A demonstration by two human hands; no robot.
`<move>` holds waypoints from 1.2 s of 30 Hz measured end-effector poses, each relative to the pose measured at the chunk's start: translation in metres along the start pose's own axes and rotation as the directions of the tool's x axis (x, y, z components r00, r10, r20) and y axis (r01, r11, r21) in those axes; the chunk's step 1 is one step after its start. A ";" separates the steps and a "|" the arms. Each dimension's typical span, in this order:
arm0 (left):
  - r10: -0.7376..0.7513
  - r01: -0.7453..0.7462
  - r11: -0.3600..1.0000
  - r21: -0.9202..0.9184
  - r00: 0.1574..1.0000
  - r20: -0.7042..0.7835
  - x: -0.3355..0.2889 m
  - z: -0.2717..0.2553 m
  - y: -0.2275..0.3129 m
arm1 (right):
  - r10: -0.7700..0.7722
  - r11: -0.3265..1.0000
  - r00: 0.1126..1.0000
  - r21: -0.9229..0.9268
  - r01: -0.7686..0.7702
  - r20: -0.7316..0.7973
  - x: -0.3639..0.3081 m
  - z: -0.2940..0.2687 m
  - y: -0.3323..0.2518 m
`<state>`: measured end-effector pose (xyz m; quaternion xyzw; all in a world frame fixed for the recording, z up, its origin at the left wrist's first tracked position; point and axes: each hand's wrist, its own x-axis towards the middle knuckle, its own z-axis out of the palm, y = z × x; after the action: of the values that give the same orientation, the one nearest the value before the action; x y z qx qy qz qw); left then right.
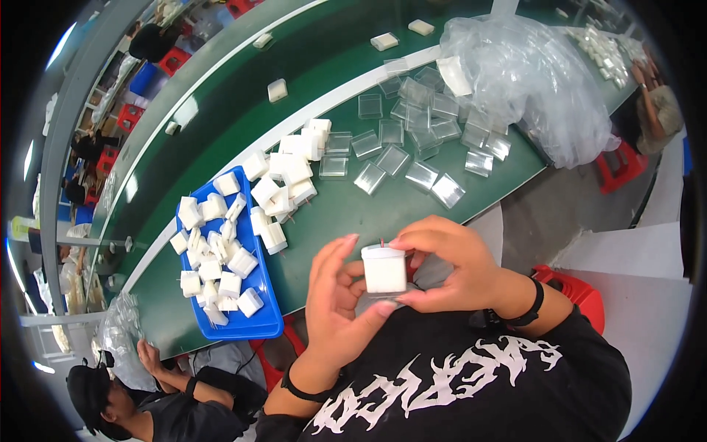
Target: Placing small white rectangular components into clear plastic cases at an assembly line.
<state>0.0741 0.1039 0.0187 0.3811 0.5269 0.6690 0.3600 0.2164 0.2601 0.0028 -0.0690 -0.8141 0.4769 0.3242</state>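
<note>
Block: the white block (385,274) is in the air at about the bench's near edge, between the two hands; a thin red tip (382,242) stands up from its top.
Clear piece: it lies under the block (375,300) and is partly hidden, so I cannot tell if it is joined to it.
Right grip: the right hand (471,269) pinches the block, finger at the top, thumb below.
Left grip: the left hand (331,317) is half curled beside the block, its thumb at the lower side; I cannot tell if it presses.
Main danger: if the right pinch becomes loose, the block could fall past the near edge of the bench (324,247) to the floor.
Red tip: the right finger is very near, so a careless push could bend it.
Clear piece, danger: pressing it at an angle could scratch or crack it.
Pile: the loose blocks (287,173) lean on each other beside the tray; a touch of the sleeve could make them slide.
Tray: the blue tray (274,326) seems to reach over the near edge; an elbow could tip it.
Cases: the clear cases (392,160) lie scattered toward the right end, some overlapping; pulling one could drag others.
Bag: the plastic bag (530,81) hangs over the right end; its weight could pull it down.
</note>
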 end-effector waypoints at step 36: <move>-0.336 0.332 0.820 -0.467 0.939 0.078 -0.009 -0.018 0.006 | -0.043 0.999 0.990 0.033 0.039 0.133 0.015 0.007 -0.005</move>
<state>0.0612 0.0871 0.0208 0.1807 0.4077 0.7051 0.5514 0.2017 0.2581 0.0117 -0.0152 -0.8279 0.4859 0.2797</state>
